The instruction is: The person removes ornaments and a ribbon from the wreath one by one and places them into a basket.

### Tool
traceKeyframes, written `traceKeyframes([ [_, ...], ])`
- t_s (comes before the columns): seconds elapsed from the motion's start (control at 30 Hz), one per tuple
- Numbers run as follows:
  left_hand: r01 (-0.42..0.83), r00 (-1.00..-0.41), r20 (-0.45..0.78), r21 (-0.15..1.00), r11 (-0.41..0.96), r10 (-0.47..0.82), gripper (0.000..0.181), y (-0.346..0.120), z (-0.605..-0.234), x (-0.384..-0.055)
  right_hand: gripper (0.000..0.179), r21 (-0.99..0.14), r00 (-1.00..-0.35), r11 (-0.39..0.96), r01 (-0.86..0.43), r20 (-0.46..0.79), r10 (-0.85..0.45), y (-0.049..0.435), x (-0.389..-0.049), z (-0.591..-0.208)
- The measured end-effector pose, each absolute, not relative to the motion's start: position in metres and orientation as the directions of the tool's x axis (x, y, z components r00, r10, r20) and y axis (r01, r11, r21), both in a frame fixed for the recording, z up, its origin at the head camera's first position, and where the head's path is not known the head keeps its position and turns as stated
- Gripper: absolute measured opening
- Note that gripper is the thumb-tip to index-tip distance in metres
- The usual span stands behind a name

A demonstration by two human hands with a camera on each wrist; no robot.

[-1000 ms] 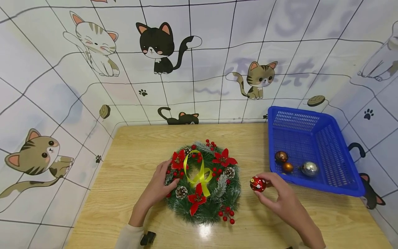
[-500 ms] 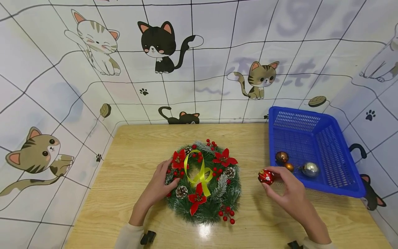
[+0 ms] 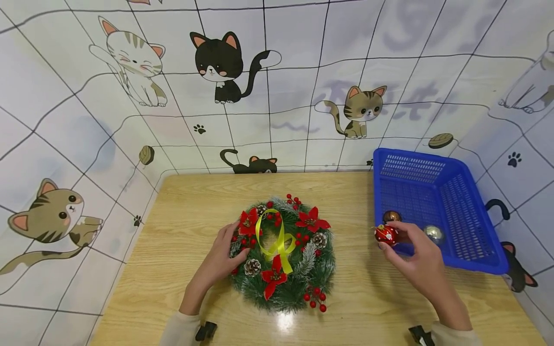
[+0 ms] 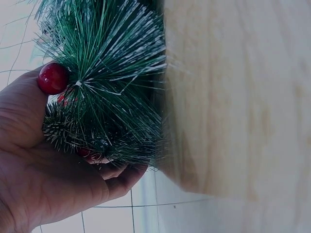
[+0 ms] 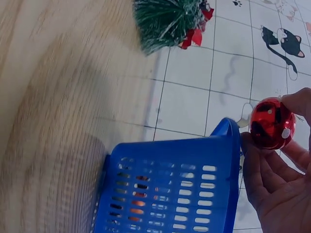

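Note:
My right hand (image 3: 415,257) pinches a shiny red bauble (image 3: 385,234) with white spots between thumb and fingers. In the head view the bauble overlaps the near left rim of the blue basket (image 3: 476,265); the right wrist view has it just above that rim. A green wreath (image 3: 298,293) lies on the table, dressed with red flowers, berries, pinecones and a yellow ribbon (image 3: 282,238). Around the wreath's left edge my left hand (image 3: 220,257) is curled, its thumb on top; the left wrist view shows its fingers (image 4: 121,183) against the outer side.
Inside the basket are a brown bauble (image 3: 391,216) and a silver bauble (image 3: 434,234). The wooden table (image 3: 190,206) meets a wall (image 3: 294,96) printed with cats at the back. Side walls stand close on the left and right.
My right hand has carried the red bauble rightward and away from me, from beside the wreath to the basket's rim. An orange bauble is now hidden behind it. My left hand stays put.

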State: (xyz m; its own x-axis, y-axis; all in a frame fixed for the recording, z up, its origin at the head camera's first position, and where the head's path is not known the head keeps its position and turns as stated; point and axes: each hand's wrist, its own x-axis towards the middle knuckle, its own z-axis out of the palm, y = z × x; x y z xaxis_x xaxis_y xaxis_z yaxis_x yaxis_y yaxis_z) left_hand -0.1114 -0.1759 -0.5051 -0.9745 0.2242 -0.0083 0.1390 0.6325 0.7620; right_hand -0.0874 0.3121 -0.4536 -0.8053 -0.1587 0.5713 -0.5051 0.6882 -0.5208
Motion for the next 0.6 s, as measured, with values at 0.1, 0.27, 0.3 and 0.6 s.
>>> traceKeyframes([
  [0.1, 0.135, -0.975, -0.012, 0.762, 0.633, 0.223, 0.084, -0.177, -0.505, -0.111, 0.064, -0.533, -0.817, 0.704, -0.47, 0.564, -0.119, 0.316, -0.088, -0.453],
  [0.27, 0.135, -0.975, -0.01, 0.766, 0.628, 0.221, 0.084, -0.176, -0.505, -0.11, 0.063, -0.555, -0.838, 0.718, -0.42, 0.541, -0.071, 0.322, -0.087, -0.453],
  [0.3, 0.135, -0.975, -0.009, 0.766, 0.629, 0.221, 0.084, -0.176, -0.505, -0.11, 0.062, -0.56, -0.842, 0.718, -0.413, 0.536, -0.066, 0.323, -0.087, -0.452],
  [0.6, 0.134, -0.976, -0.008, 0.766, 0.628, 0.219, 0.084, -0.176, -0.504, -0.11, 0.061, -0.572, -0.848, 0.726, -0.381, 0.529, -0.028, 0.331, -0.09, -0.453],
])
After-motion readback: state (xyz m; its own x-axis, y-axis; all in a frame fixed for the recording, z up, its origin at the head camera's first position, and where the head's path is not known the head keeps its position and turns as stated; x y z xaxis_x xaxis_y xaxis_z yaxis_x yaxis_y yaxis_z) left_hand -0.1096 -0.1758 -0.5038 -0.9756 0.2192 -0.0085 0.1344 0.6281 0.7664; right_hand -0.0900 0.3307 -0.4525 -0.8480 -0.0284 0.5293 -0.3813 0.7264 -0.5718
